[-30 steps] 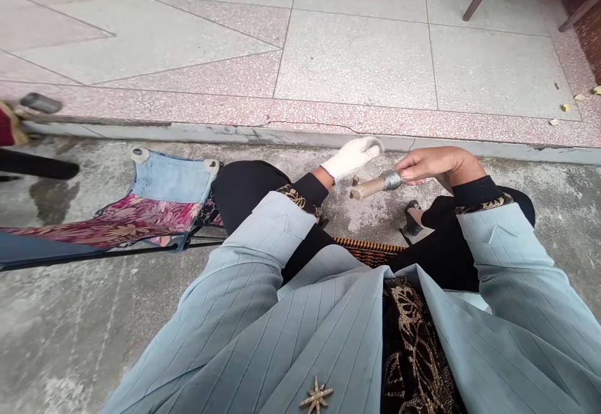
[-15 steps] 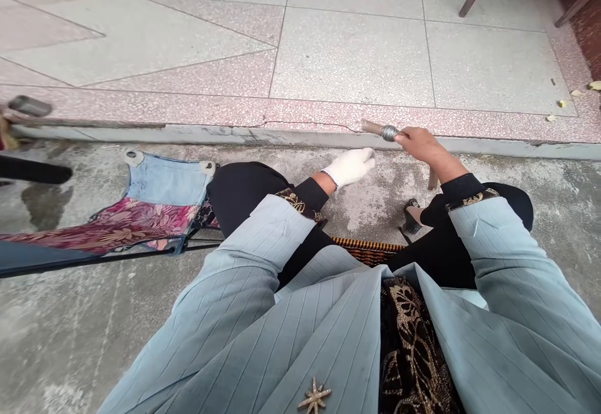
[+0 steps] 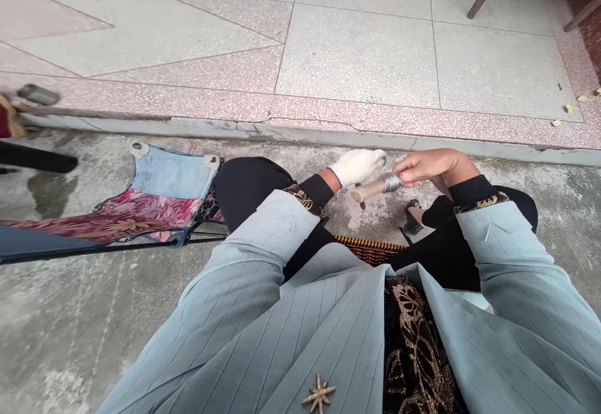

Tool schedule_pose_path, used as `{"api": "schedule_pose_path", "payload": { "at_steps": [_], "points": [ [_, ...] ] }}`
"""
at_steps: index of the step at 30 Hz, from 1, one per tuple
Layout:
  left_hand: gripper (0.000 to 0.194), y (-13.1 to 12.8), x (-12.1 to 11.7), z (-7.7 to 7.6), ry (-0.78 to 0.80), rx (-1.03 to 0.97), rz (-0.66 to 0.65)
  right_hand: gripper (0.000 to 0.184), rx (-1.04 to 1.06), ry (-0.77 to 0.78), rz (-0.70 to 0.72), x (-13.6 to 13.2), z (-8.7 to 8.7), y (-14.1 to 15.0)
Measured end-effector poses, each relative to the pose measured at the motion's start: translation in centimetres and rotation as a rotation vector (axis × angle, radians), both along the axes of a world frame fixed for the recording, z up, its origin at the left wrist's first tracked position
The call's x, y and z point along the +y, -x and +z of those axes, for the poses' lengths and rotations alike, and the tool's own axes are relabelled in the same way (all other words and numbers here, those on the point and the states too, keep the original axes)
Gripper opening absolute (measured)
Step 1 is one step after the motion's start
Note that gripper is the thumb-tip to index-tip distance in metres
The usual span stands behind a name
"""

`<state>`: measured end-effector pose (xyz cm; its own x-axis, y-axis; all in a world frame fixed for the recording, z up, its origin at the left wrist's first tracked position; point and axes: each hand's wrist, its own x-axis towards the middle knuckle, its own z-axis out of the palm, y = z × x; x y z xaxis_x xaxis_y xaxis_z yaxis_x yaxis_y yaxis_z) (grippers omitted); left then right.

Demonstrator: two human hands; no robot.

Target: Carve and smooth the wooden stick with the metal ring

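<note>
My right hand point(image 3: 429, 166) is bare and closed round a wooden stick point(image 3: 369, 191) with silvery wire point(image 3: 390, 182) wound in a tight coil about it. The stick's pale end points left and a little down; the part inside my palm is hidden. A darker piece shows behind and below that end. To the left, my left hand point(image 3: 359, 166) wears a white knitted glove, its fingers pinched together close to the coil. A faint strand ran from the coil to the glove a moment ago; it is hard to make out now.
A raised tiled step point(image 3: 357, 57) runs along the front, its edge point(image 3: 211, 124) cracked. On the left stands a folding chair point(image 3: 162, 173) with denim and floral cloth. A grey metal cup-like thing point(image 3: 38, 94) lies on the step. A woven seat point(image 3: 370, 248) shows beneath me.
My right hand has turned, swinging the stick's pale end down and toward me. My left hand has shifted slightly right. The whole view has moved a little.
</note>
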<state>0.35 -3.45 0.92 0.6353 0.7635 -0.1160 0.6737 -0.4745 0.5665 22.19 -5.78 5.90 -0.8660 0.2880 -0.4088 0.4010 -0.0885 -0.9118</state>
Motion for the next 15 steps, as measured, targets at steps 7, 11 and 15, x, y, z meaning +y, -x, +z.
{"api": "schedule_pose_path", "payload": {
  "at_steps": [7, 11, 15],
  "points": [
    [0.041, 1.2, 0.5, 0.3, -0.243, 0.255, -0.152, 0.047, -0.484, -0.175, 0.11, 1.0, -1.6, -0.3],
    [0.042, 0.7, 0.4, -0.1, -0.223, 0.291, -0.149, 0.037, -0.945, -0.489, -0.102, 1.5, -1.8, 0.3],
    [0.039, 0.3, 0.4, 0.0, -0.049, 0.152, -0.138, 0.039, -1.027, -0.707, -0.509, 2.1, -1.9, 0.5]
  ]
}}
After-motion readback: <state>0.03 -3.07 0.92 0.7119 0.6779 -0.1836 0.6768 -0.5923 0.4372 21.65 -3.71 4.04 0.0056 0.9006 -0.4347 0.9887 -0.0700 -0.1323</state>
